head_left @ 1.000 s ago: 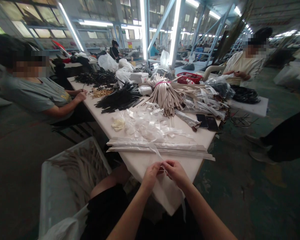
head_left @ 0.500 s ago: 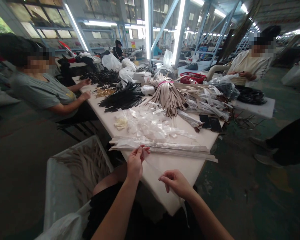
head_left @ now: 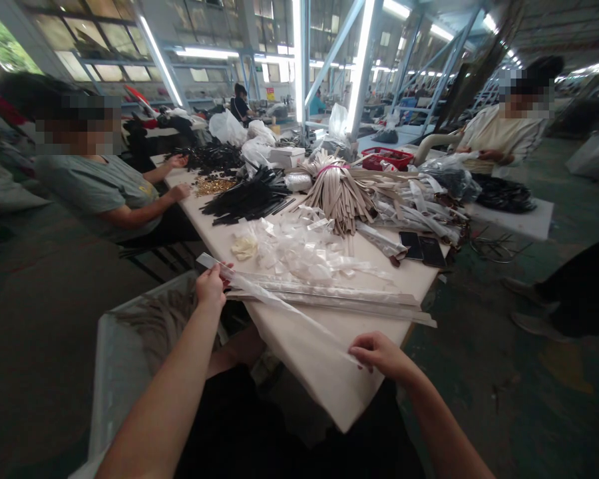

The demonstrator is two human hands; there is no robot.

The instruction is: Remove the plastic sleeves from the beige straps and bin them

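A thin, translucent white plastic strip [head_left: 289, 311] runs slantwise across the near corner of the table. Its far left end is gripped in my left hand [head_left: 212, 286], fingers closed, just beyond the table's left edge. My right hand [head_left: 379, 356] pinches the lower right end over the table corner. Behind the strip lie several long, flat pale strips [head_left: 359, 297], side by side, partly covered by it on the left. Beyond them spreads a loose heap of crumpled clear film pieces [head_left: 304, 249], with a cream-coloured crumpled piece [head_left: 244, 247] at its left.
At my left stands a white bin [head_left: 102, 372] holding beige strips. Farther up the table [head_left: 324, 386] are black strips [head_left: 249, 196], a tied beige bundle [head_left: 337, 193], a red basket [head_left: 387, 158] and dark phone-like slabs [head_left: 422, 247]. Co-workers sit at left and stand at right.
My left hand has moved left and away from me, and my right hand slightly right. The plastic strip is now stretched longer between them.
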